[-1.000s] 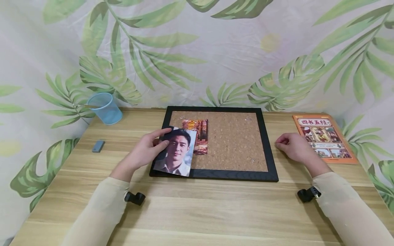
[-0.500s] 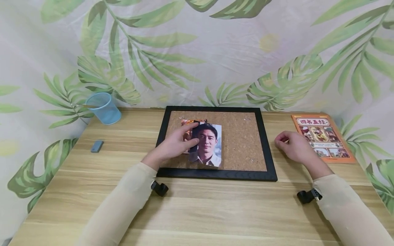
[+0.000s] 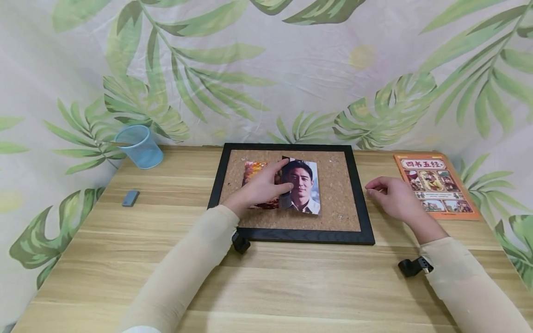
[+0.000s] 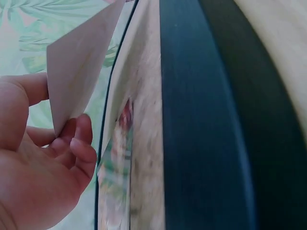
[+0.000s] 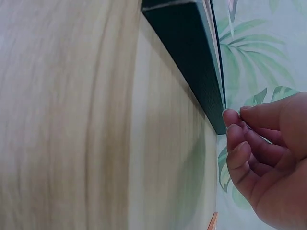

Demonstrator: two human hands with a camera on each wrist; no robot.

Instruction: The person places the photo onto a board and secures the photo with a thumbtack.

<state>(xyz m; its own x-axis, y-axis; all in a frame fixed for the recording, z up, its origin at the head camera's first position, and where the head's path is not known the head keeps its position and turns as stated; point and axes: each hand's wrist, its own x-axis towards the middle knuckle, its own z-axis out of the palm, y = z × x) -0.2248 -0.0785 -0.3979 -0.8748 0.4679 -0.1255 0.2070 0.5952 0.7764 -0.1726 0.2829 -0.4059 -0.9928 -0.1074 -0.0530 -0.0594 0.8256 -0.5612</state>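
Note:
My left hand (image 3: 262,187) pinches the left edge of a portrait photo (image 3: 303,187), held slightly tilted above the cork board (image 3: 333,185). In the left wrist view, the pale back of this photo (image 4: 79,72) stands between the fingers of my left hand (image 4: 53,148). Partly behind that hand, an autumn-tree picture (image 3: 255,171) lies on the cork. Beside the board's right frame is my right hand (image 3: 393,196), its thumb and forefinger tips together. In the right wrist view, a tiny speck shows where the tips of my right hand (image 5: 268,153) meet; I cannot tell whether something is pinched.
The black frame (image 3: 291,235) surrounds the cork on a wooden table (image 3: 316,286). An orange illustrated book (image 3: 435,185) lies on the right. At the left are a blue mesh cup (image 3: 145,150) with a thin stick in it and a small grey-blue block (image 3: 131,198).
My left hand has carried the portrait photo rightward from the board's left edge, past the autumn picture, to above the middle of the cork. My right hand has barely moved.

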